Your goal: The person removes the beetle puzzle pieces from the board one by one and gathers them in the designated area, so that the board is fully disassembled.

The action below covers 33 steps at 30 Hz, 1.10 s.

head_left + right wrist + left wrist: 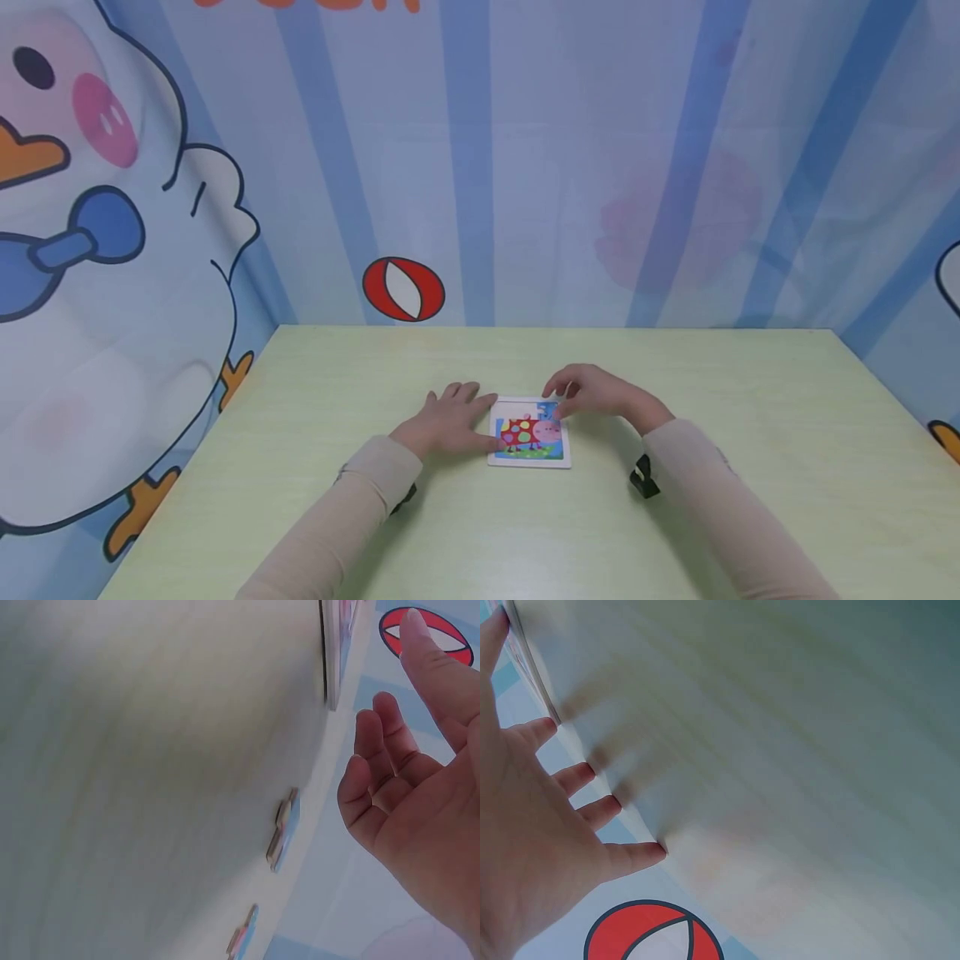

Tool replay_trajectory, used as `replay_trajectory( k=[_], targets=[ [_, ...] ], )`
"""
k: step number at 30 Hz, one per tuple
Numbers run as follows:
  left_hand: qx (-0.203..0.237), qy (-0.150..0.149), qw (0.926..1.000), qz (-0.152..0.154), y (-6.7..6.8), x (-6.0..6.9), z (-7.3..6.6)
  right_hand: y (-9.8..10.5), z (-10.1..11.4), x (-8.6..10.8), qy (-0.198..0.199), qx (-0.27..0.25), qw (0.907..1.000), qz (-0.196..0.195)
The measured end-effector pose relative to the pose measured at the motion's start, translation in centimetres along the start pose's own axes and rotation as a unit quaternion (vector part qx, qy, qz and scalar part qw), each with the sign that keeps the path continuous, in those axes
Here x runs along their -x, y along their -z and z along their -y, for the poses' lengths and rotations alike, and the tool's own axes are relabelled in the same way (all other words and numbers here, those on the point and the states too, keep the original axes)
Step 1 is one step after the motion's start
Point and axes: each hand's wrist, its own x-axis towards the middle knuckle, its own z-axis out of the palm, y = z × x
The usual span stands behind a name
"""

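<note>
A small square picture puzzle (529, 452) in a white frame lies on the table, showing a pink pig and a red spotted shape. The upper left of its picture area is plain white. On its left, my left hand (452, 422) rests with spread fingers, the thumb and index fingertip at the frame's edge. My right hand (596, 390) hovers at the upper right corner, thumb over a blue part of the picture. In the right wrist view its fingers bend loosely, with nothing seen between them. Two small thin pieces (283, 831) lie on the table there; the head view does not show them.
The pale wooden table (360, 358) reaches back to a blue striped cloth backdrop (540, 167). Printed on that cloth are a large white duck (135, 333) and a red and white ball (427, 292). Dark straps (643, 479) circle both wrists.
</note>
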Motion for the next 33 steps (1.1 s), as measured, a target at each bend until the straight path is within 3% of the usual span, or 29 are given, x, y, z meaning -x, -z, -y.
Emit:
replay_trajectory(
  k=[19, 33],
  targets=[
    [0.003, 0.002, 1.0, -0.002, 0.2, -0.1, -0.2, -1.6, 0.6, -0.8, -0.035, 0.041, 0.9984, 0.016],
    [-0.001, 0.0, 1.0, -0.001, -0.1, -0.3, 0.1, -1.9, 0.7, -1.0, -0.028, 0.062, 0.9974, 0.024]
  ],
)
